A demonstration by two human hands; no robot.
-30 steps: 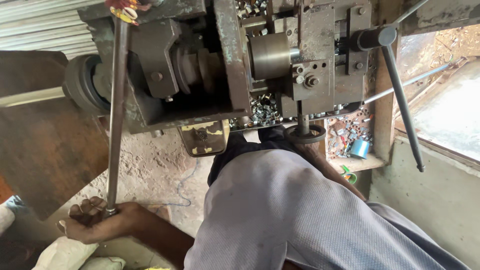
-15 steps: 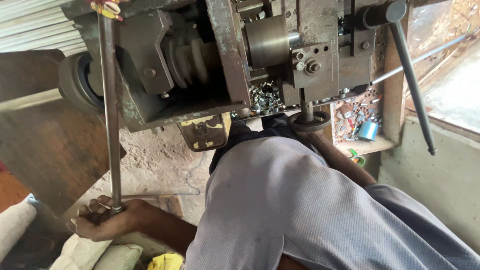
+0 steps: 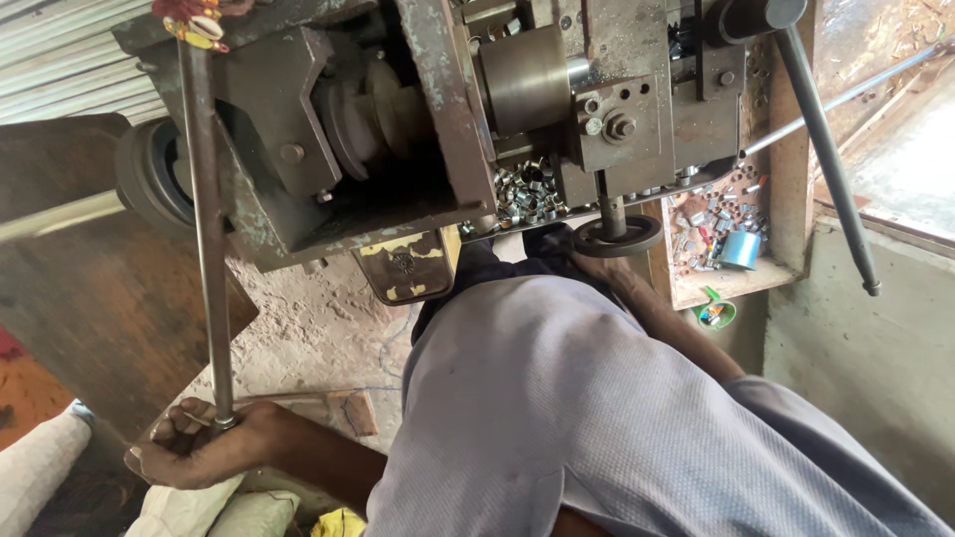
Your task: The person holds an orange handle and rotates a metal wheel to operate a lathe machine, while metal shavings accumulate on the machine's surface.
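Observation:
My left hand [image 3: 194,447] is closed around the lower end of a long steel lever rod [image 3: 207,249], which runs up to the top of an old grey metal machine [image 3: 398,129]. My right hand [image 3: 602,270] reaches out past my grey shirt and grips the small dark handwheel [image 3: 609,237] under the machine's front. My chest hides most of that arm. A steel cylinder [image 3: 522,80] sits in the machine, and several small shiny metal pieces [image 3: 527,194] are heaped just below it.
A long dark crank handle [image 3: 826,159] slants down at the right. A wooden tray [image 3: 726,283] holds small parts and a blue cup [image 3: 741,249]. A concrete ledge [image 3: 856,328] lies to the right, dusty floor [image 3: 318,328] below, and white sacks [image 3: 40,477] at the lower left.
The view has drifted, so the machine sits slightly higher and further left in frame. Both hands keep their holds on the rod and the handwheel.

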